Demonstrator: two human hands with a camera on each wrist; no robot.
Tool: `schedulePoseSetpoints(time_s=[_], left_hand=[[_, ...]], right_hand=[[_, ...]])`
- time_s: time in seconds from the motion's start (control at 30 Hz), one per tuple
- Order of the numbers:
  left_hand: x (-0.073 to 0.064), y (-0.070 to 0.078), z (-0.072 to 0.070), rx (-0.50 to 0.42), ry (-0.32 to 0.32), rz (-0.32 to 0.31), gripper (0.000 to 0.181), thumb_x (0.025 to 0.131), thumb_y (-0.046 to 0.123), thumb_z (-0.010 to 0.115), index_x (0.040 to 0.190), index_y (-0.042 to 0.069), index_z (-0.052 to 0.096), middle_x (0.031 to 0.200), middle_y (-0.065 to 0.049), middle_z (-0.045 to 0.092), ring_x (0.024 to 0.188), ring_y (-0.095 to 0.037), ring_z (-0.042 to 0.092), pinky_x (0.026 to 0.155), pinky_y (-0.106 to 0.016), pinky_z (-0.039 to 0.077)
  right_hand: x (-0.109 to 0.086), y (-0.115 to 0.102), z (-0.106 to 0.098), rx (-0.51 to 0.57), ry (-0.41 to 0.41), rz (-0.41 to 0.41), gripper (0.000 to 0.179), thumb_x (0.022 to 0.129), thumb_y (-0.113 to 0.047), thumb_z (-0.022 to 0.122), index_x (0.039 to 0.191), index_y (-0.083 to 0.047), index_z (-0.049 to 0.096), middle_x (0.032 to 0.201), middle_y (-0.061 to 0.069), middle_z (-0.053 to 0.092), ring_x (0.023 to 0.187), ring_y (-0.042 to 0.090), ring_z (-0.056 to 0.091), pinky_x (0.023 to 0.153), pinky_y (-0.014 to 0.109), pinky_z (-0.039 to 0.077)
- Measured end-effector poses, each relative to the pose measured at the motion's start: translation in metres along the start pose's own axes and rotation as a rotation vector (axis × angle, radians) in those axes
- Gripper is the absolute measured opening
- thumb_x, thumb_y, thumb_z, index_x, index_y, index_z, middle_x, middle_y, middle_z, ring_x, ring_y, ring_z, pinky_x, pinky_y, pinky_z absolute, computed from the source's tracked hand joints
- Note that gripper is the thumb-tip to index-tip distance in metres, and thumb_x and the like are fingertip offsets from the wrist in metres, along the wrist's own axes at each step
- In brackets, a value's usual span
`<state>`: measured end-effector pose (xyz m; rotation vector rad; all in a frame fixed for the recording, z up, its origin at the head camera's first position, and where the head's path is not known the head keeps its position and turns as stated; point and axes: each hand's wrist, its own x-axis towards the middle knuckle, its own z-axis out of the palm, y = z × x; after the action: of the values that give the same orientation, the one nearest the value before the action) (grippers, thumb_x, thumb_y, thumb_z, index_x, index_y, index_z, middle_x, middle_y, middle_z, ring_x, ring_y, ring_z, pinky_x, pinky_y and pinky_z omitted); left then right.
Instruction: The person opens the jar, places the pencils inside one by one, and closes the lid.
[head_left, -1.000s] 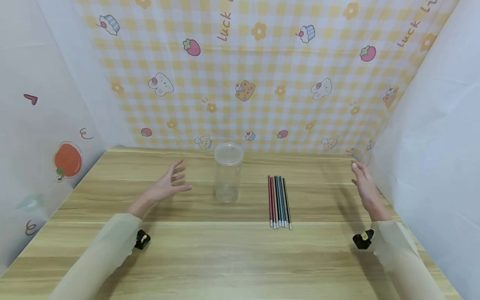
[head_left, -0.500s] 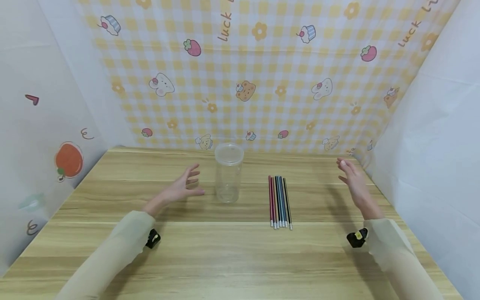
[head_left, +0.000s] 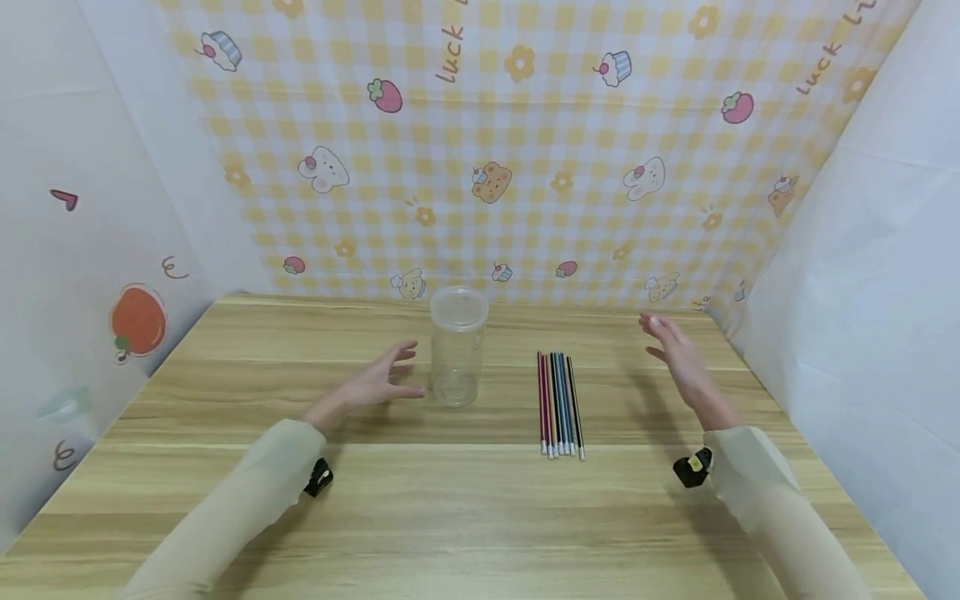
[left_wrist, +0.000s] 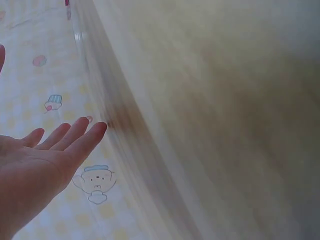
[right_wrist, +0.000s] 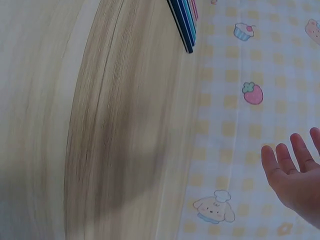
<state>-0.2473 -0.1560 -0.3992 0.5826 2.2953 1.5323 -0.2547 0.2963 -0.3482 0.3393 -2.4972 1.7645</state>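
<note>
A clear plastic jar (head_left: 456, 358) with a pale translucent lid (head_left: 459, 308) stands upright on the table. My left hand (head_left: 372, 385) is just left of it, fingers spread and thumb pointing toward the jar's side; it holds nothing. To the right of the jar lies a row of pencils (head_left: 560, 404) in red, black and blue, side by side, white eraser ends toward me. My right hand (head_left: 681, 358) hovers right of the pencils with loosely extended fingers and nothing in it. In the right wrist view the pencils (right_wrist: 184, 22) show at the top edge.
The wood-grain table (head_left: 465, 517) reaches back to a yellow checked cloth (head_left: 555, 125) with printed cartoons. White cloth walls (head_left: 855, 317) close in both sides. Black wrist cameras are strapped under both sleeves (head_left: 750, 483).
My left hand has moved right, closer to the jar. My right hand has moved left toward the pencils. Jar and pencils have stayed where they were.
</note>
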Motion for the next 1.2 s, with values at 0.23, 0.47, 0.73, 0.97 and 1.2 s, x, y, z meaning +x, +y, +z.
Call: schedulePoseSetpoints(time_s=[0.23, 0.47, 0.73, 0.97, 1.2], left_hand=[[0.006, 0.003, 0.007, 0.027, -0.006, -0.019, 0.087, 0.077, 0.021, 0.070, 0.139, 0.004, 0.011, 0.143, -0.018, 0.010, 0.124, -0.040, 0.021, 0.096, -0.052, 0.024], [0.011, 0.004, 0.012, 0.045, -0.011, -0.009, 0.085, 0.076, 0.017, 0.070, 0.138, 0.002, 0.013, 0.141, -0.023, 0.014, 0.124, -0.041, 0.022, 0.097, -0.051, 0.024], [0.018, 0.004, 0.017, 0.047, -0.017, -0.006, 0.091, 0.074, 0.021, 0.072, 0.137, -0.001, 0.011, 0.141, -0.021, 0.014, 0.124, -0.038, 0.023, 0.098, -0.049, 0.023], [0.025, 0.008, 0.023, 0.093, 0.005, -0.011, 0.092, 0.073, 0.025, 0.073, 0.137, 0.001, 0.011, 0.139, -0.022, 0.020, 0.124, -0.037, 0.024, 0.099, -0.047, 0.023], [0.030, 0.010, 0.029, 0.118, 0.043, -0.019, 0.091, 0.073, 0.025, 0.073, 0.136, 0.002, 0.013, 0.136, -0.023, 0.025, 0.122, -0.038, 0.026, 0.098, -0.048, 0.024]], right_hand=[[0.007, -0.002, 0.018, -0.006, -0.054, 0.003, 0.065, 0.094, -0.045, 0.031, 0.133, 0.007, 0.026, 0.137, 0.023, 0.026, 0.125, 0.034, 0.022, 0.097, 0.049, 0.026], [0.013, -0.006, 0.038, 0.006, -0.094, -0.016, 0.063, 0.093, -0.044, 0.034, 0.132, 0.005, 0.030, 0.135, 0.021, 0.031, 0.123, 0.032, 0.026, 0.097, 0.047, 0.028], [0.018, -0.015, 0.060, 0.007, -0.157, -0.051, 0.059, 0.094, -0.041, 0.035, 0.131, 0.004, 0.032, 0.133, 0.020, 0.034, 0.122, 0.031, 0.030, 0.096, 0.046, 0.029], [0.027, -0.028, 0.079, 0.003, -0.205, -0.081, 0.057, 0.093, -0.041, 0.037, 0.132, 0.000, 0.033, 0.132, 0.017, 0.036, 0.121, 0.027, 0.032, 0.096, 0.044, 0.030], [0.033, -0.041, 0.097, 0.025, -0.240, -0.103, 0.052, 0.094, -0.037, 0.039, 0.132, -0.003, 0.035, 0.132, 0.013, 0.037, 0.121, 0.025, 0.033, 0.097, 0.046, 0.029]])
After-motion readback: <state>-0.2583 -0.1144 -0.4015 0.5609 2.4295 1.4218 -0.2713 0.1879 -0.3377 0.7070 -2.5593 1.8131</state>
